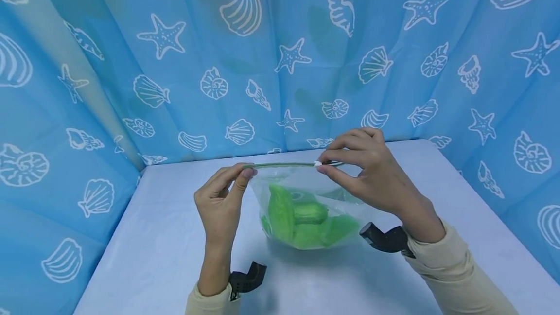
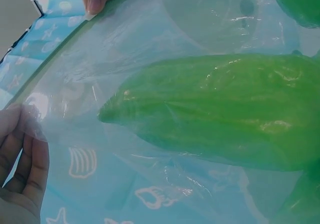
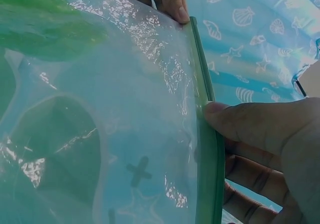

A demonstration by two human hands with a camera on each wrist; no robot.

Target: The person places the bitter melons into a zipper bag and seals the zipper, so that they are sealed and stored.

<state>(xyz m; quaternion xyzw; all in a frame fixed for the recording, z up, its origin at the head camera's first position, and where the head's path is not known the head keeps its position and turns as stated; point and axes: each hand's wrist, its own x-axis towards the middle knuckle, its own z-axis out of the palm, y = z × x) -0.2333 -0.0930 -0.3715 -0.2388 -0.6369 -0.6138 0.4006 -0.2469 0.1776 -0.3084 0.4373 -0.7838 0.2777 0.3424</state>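
A clear plastic zip bag [image 1: 258, 183] with a green zip edge [image 1: 280, 165] is held up over the table. Inside are several plump green pieces that look like vegetables [image 1: 282, 213]; one long ridged piece [image 2: 215, 109] tapers to a point in the left wrist view. My left hand [image 1: 223, 198] pinches the bag's upper left corner between thumb and fingers. Farther right along the same edge, my right hand [image 1: 372, 174] pinches at a small white slider [image 1: 317, 164]. From the right wrist, the thumb of my right hand [image 3: 270, 144] presses on the green strip.
A white-covered table [image 1: 175, 237] lies beneath the bag. Blue curtains [image 1: 197, 62] printed with white shells and starfish surround its back and sides. A black camera mount sits on each wrist, the left one [image 1: 247, 278] and the right one [image 1: 385, 238].
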